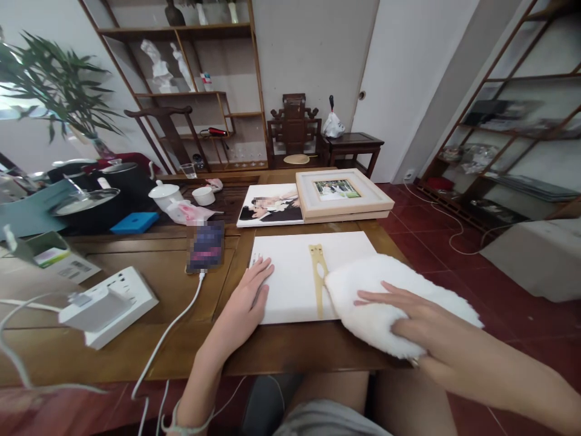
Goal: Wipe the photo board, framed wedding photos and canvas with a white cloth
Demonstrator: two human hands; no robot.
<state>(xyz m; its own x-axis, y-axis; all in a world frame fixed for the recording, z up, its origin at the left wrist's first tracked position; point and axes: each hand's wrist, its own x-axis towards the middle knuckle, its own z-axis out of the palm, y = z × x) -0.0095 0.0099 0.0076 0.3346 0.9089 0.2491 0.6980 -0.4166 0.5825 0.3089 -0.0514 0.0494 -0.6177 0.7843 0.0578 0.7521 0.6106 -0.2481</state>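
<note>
A white rectangular board (285,290) lies flat at the table's front edge. Down its middle runs a yellowish strip (319,284) with small holes at the top and an oval opening. My left hand (252,293) rests on the board's left edge, fingers stretched out, holding nothing. In my right hand (417,321) is a white fluffy cloth (370,278), bunched under the fingers and spread over the board's right part and past the table's edge. The cloth hides that side of the board; its tip touches the strip.
Behind the board are a photo print (272,206) and a wooden picture frame (345,184). To the left lie a charging phone (205,247), a white power strip (120,309), a blue box (135,223), a lidded pot (86,203) and a white teapot (164,192). A white cable (175,327) crosses the table's front.
</note>
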